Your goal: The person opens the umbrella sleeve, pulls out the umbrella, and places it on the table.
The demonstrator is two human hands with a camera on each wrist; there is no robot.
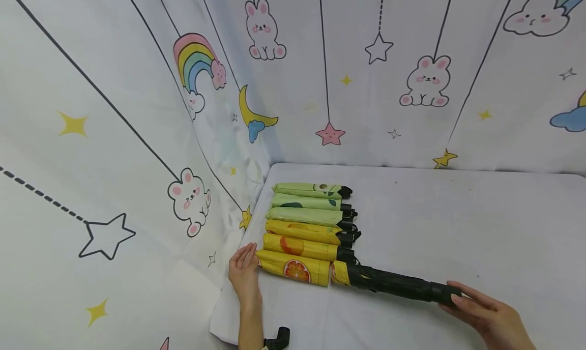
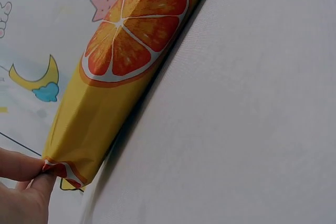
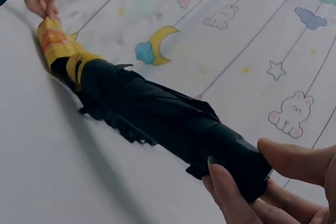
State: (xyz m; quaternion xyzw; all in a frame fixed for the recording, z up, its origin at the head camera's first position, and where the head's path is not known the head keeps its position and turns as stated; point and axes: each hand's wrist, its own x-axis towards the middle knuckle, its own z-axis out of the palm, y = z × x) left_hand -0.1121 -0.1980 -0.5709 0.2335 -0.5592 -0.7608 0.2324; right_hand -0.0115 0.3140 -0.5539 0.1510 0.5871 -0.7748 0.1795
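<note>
We are pinching 1 end of the yellow sleeve [image 1: 293,269] in our left hand [image 1: 244,271]; it is stretching rightward from those fingers. Our right hand [image 1: 487,312] is gripping the black umbrella [image 1: 393,283] by its handle. The umbrella is pointing leftward from these fingers, nearly in line with the sleeve, its tip facing the sleeve's mouth, nearer our left fingers.

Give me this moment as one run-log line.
left hand: pinches end of yellow cover | right hand: holds handle of umbrella | umbrella: at cover's open end | behind: five wrapped umbrellas
</note>
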